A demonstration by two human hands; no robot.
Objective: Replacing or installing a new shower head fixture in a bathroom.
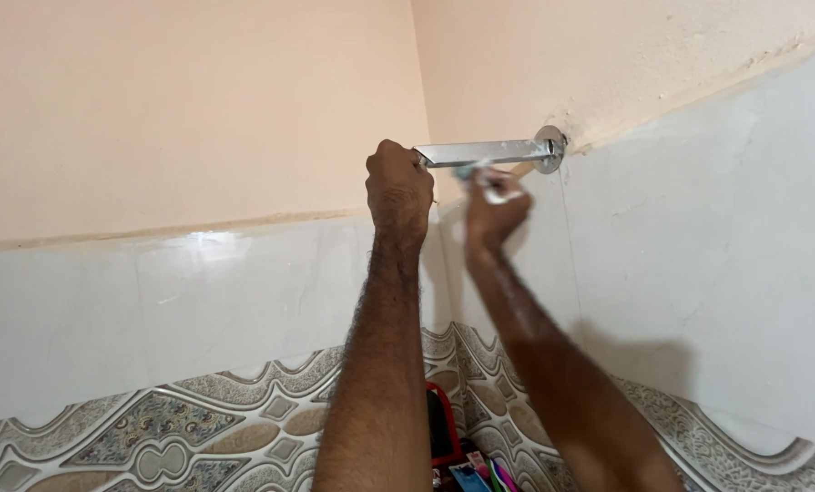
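A chrome shower arm (485, 152) sticks out from a round wall flange (550, 148) near the room corner, high on the right wall. My left hand (398, 189) is raised and closed around the arm's free end. My right hand (494, 208) is under the arm's middle, fingers closed on a small white and green thing (482, 176) pressed against the arm's underside; it is blurred and I cannot tell what it is.
White tiles cover the walls below peach paint, with a patterned tile band (198, 428) lower down. Between my forearms, at the bottom, a red-framed object (441, 424) and several colourful items (480, 474) stand in the corner.
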